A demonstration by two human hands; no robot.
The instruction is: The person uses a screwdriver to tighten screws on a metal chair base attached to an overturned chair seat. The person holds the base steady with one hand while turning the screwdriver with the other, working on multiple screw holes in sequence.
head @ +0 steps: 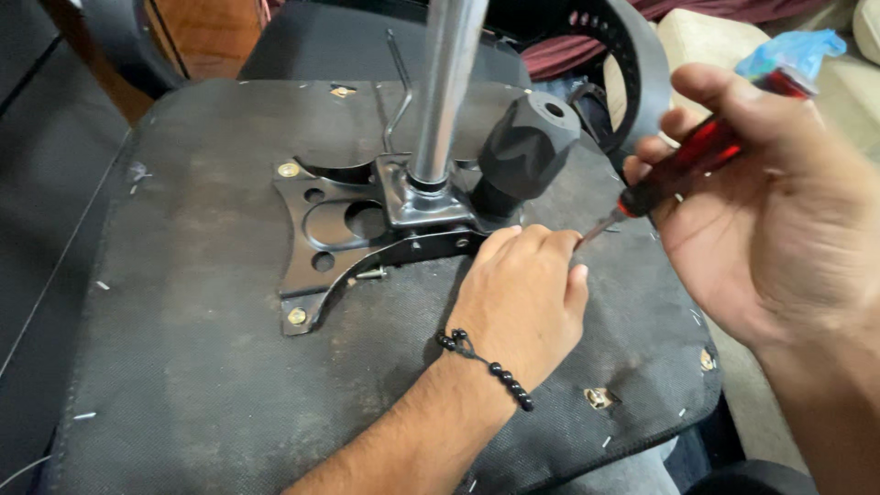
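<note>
At three o'clock, your right hand wraps its grip around a red-handled screwdriver, tip slanting toward seven o'clock to just beside your left fingers. Your left hand, at centre, rests curled, knuckles down, on the upturned seat base, touching the black metal bracket. Above it, at twelve o'clock, rise a chrome column and black knob.
</note>
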